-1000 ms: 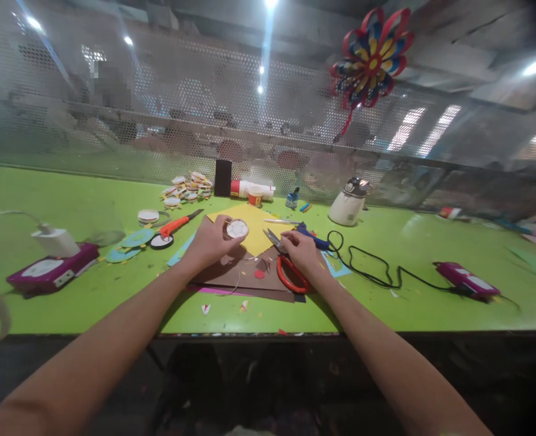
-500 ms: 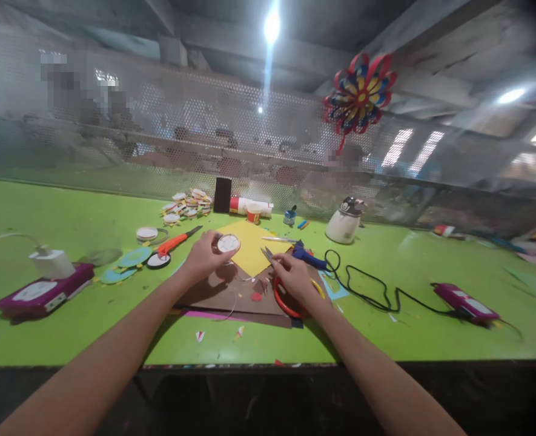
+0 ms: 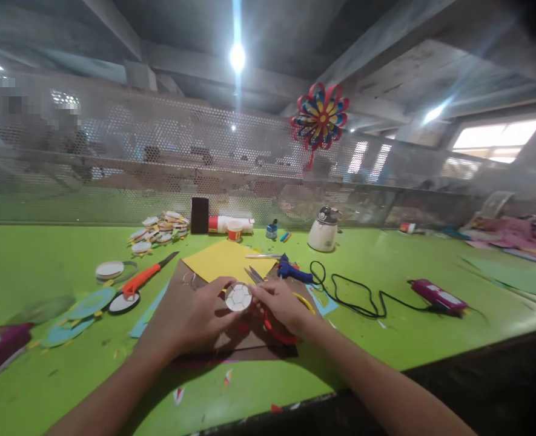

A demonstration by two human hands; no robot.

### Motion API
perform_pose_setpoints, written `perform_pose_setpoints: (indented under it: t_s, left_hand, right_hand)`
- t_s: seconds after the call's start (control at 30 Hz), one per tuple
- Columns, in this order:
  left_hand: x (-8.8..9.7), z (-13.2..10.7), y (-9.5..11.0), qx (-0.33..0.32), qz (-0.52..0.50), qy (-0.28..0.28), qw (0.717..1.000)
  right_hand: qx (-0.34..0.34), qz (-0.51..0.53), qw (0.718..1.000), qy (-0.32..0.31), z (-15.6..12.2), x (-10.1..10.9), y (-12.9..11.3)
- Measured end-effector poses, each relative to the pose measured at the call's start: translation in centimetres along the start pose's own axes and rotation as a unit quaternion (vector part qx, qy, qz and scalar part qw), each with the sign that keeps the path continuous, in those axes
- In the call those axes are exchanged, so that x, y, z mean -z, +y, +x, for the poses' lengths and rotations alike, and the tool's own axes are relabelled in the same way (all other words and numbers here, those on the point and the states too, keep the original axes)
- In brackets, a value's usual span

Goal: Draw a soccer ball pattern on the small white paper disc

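A round white disc (image 3: 239,297) with dark lines drawn across its face is pinched at the edge by my left hand (image 3: 199,309). Close to its right side, the thumb and fingertips of my right hand (image 3: 281,306) meet or nearly touch the disc. Scissors (image 3: 253,274) with red and yellow handles sit in my right hand, their blades pointing up and left past the fingers; the fingers hide part of the handles. Beneath both hands lie brown sheets (image 3: 172,306) and a yellow sheet (image 3: 220,259).
Left are an orange-handled cutter (image 3: 145,275), light-blue paper discs (image 3: 90,303) and a pile of white discs (image 3: 158,231). A blue glue gun (image 3: 295,270) trails a black cord to a purple power strip (image 3: 438,297). Behind stand a paper cup (image 3: 234,231) and a white jug (image 3: 323,233).
The view has shifted to the right. My left hand has brought the disc nearer and rightward, and the right hand's fingertips have come up to its edge.
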State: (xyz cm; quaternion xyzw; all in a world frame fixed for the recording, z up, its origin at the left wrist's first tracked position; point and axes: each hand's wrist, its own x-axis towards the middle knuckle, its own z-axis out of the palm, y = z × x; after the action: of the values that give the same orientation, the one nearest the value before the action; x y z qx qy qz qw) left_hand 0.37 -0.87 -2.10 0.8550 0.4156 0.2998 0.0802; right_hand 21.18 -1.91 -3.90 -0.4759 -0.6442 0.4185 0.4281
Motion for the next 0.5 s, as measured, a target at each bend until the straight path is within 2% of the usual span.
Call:
perform_pose_setpoints:
  t_s: [0.27,0.5]
  left_hand:
    - [0.0,-0.1,-0.3,0.003,0.039,0.021,0.999]
    - [-0.7,0.3,-1.7,0.051,0.03,0.028,0.998]
  right_hand:
    - [-0.064,0.08,0.995,-0.002,0.2,-0.8,-2.2]
    - [-0.095,0.025,0.995,-0.014,1.6,-2.2,-1.5]
